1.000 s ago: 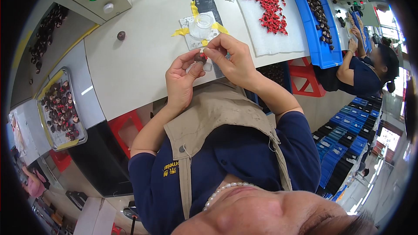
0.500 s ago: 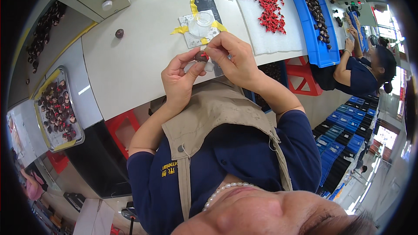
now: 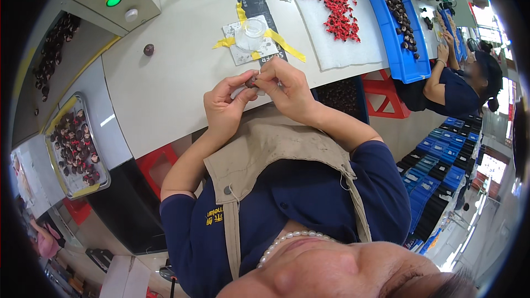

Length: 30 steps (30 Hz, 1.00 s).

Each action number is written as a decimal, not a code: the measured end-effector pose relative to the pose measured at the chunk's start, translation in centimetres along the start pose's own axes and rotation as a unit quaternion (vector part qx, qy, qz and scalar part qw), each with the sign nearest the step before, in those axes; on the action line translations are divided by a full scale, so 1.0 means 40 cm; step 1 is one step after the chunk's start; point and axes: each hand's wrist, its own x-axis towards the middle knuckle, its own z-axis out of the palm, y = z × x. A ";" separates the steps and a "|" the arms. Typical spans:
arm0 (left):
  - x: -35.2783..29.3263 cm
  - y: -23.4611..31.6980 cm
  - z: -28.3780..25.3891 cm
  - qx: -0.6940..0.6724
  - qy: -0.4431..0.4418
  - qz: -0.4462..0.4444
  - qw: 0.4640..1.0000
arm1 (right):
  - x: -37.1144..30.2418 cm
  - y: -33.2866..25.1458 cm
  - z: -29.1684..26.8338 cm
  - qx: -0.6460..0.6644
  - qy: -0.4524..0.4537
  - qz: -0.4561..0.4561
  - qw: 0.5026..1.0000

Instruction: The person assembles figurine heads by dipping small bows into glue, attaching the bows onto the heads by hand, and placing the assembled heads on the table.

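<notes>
Just past the table's near edge, my left hand [image 3: 225, 102] is closed on a small dark brown ball [image 3: 250, 82], pinched between thumb and fingers. My right hand [image 3: 288, 89] meets it from the right, its thumb and forefinger pressed together at the ball's side; what they pinch is hidden. Something white shows beneath the ball between my hands. Beyond them a clear round plastic dish [image 3: 250, 33] sits on a speckled square plate [image 3: 234, 54], held by yellow tape [image 3: 290, 49]. Another dark brown ball [image 3: 148, 49] lies alone on the table, farther left.
Many small red pieces [image 3: 338, 14] cover a white sheet at the far right. Beside it a blue tray [image 3: 415, 72] holds dark balls. On the left stand a metal tray [image 3: 102, 183] of brown-and-red balls and a machine box [image 3: 105, 14] with lamps. A co-worker [image 3: 461, 85] sits at right.
My hands have drawn closer together around the ball. The red bow seen on it earlier is now covered by my fingers. The right hand has shifted slightly left and down.
</notes>
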 end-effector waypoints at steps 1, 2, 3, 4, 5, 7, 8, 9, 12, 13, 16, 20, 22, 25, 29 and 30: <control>0.001 -0.012 -0.005 -0.075 0.002 -0.051 0.996 | -0.005 0.014 0.000 0.000 -0.005 0.009 1.000; 0.001 -0.020 -0.008 -0.149 0.004 -0.102 0.983 | -0.008 0.021 0.000 0.000 -0.010 0.018 1.000; 0.002 -0.025 -0.013 -0.146 0.003 -0.103 0.984 | -0.005 0.018 -0.003 0.002 -0.008 0.017 1.000; 0.002 -0.029 -0.017 -0.228 -0.015 -0.151 0.962 | -0.001 0.011 -0.008 -0.067 0.005 -0.048 0.997; 0.004 -0.030 -0.019 -0.308 -0.032 -0.198 0.930 | 0.001 0.008 -0.011 -0.136 0.019 -0.113 0.984; 0.013 -0.013 -0.009 -0.323 -0.044 -0.222 0.919 | -0.003 0.019 -0.012 -0.137 0.029 -0.118 0.983; 0.018 -0.005 -0.004 -0.341 -0.054 -0.244 0.906 | -0.004 0.025 -0.013 -0.138 0.036 -0.124 0.982; 0.021 0.002 -0.002 -0.337 -0.055 -0.246 0.907 | -0.004 0.026 -0.016 -0.136 0.040 -0.123 0.982; 0.030 0.007 0.003 -0.343 -0.080 -0.253 0.901 | -0.006 0.023 -0.026 -0.146 0.045 -0.135 0.979; 0.034 -0.002 0.002 -0.336 -0.093 -0.253 0.902 | -0.007 0.020 -0.028 -0.142 0.045 -0.133 0.980; 0.036 -0.021 0.008 -0.331 -0.107 -0.264 0.900 | -0.017 0.020 -0.031 -0.115 0.052 -0.107 0.986; 0.039 -0.025 0.032 -0.411 -0.086 -0.289 0.860 | -0.023 0.024 -0.042 -0.080 0.067 -0.082 0.991; 0.040 -0.023 0.040 -0.418 -0.083 -0.299 0.854 | -0.026 0.027 -0.049 -0.074 0.067 -0.081 0.992; 0.036 -0.034 0.036 -0.403 -0.097 -0.271 0.869 | -0.030 0.034 -0.051 -0.062 0.061 -0.091 0.992; 0.026 -0.013 -0.037 -0.294 -0.020 -0.168 0.941 | -0.022 0.040 -0.091 -0.093 0.082 -0.165 0.978; 0.027 -0.003 -0.080 -0.264 0.027 -0.108 0.958 | -0.023 0.050 -0.115 -0.111 0.098 -0.152 0.977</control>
